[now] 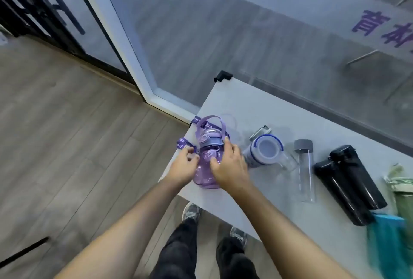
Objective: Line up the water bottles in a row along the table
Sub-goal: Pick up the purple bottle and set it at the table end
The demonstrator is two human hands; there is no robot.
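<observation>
Purple bottle (206, 167) at table (257, 108) corner

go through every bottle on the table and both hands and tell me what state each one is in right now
Purple translucent plastic bottle: upright, lid shut, held.
White blue-trimmed bottle: upright, capped.
Clear grey-capped tube bottle: upright, empty.
Two black bottles: upright, side by side.
Left hand: on purple bottle.
Right hand: on purple bottle.

- Bottle (206, 167) at the table's left edge: translucent purple, strap (185, 143) purple with white lettering.
- Jug lid (267, 152): white, blue rim.
- Two flasks (348, 182): black.
- Table (257, 104): white.
</observation>
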